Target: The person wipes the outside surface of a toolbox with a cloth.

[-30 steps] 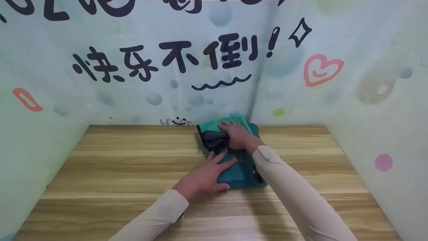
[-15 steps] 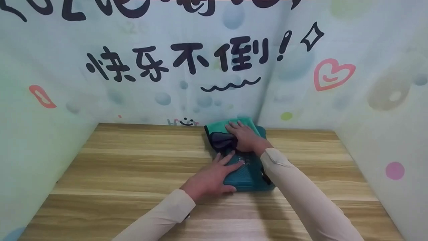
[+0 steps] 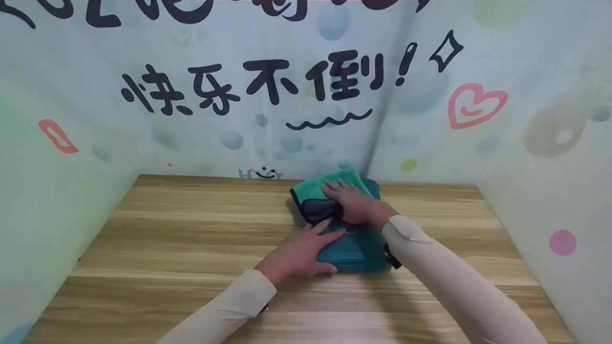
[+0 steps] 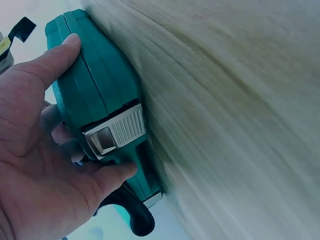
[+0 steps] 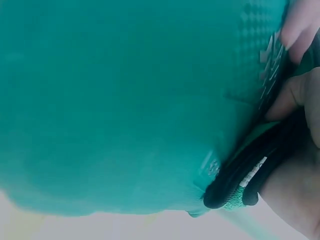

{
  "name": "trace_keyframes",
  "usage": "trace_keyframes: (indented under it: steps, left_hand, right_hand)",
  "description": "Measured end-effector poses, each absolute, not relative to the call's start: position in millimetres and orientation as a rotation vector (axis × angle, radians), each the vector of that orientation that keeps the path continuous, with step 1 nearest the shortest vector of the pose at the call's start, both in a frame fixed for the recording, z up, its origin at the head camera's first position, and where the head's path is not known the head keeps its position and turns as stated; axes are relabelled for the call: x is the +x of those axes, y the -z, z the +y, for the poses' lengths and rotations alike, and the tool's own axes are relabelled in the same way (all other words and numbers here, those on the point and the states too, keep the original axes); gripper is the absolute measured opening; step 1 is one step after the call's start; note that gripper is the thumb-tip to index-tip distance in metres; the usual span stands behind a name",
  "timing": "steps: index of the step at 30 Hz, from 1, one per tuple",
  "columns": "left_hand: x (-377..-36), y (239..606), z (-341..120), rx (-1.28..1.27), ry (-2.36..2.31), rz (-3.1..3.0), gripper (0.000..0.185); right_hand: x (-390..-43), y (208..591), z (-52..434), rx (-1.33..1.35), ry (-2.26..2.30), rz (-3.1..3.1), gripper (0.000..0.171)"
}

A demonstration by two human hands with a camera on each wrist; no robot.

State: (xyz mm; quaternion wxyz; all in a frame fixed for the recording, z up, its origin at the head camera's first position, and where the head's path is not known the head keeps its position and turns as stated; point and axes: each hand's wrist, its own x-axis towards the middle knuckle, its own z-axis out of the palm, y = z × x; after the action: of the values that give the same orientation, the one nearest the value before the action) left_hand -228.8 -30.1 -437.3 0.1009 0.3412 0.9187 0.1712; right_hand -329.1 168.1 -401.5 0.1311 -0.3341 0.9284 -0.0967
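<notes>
A teal plastic case (image 3: 356, 248) lies on the wooden table (image 3: 181, 239), near the back corner. A green cloth (image 3: 311, 191) with a dark hem is spread over the case's far end. My right hand (image 3: 351, 203) presses flat on the cloth with its fingers spread. My left hand (image 3: 299, 251) rests on the case's left side, fingers straight on the lid and thumb along the front edge. The left wrist view shows the case (image 4: 95, 95), its grey latch (image 4: 117, 131) and my left hand (image 4: 30, 150) against that side. The right wrist view shows the case's lid (image 5: 125, 100) and the cloth's dark hem (image 5: 245, 175).
Printed backdrop panels (image 3: 287, 95) with black characters and a pink heart close in the table at the back and both sides. A short black strap (image 3: 393, 260) sticks out at the case's right front corner. Bare wood stretches to the left and the front.
The right hand has slid slightly on the cloth. The left hand stays on the case. The head view has shifted a little.
</notes>
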Motion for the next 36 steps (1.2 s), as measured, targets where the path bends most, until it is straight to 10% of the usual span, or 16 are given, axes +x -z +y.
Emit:
trace_keyframes:
  steps: [12,36]
  left_hand:
    - [-230.6,444.7,-43.2,0.767,-0.602,2.739,0.114]
    - [-232.8,441.3,-51.4,0.779,-0.398,2.781,0.112]
  right_hand:
    - [-316.4,404.2,177.8,-1.032,0.309,2.672,0.086]
    - [-286.3,403.9,194.1,-1.213,0.294,2.599,0.097]
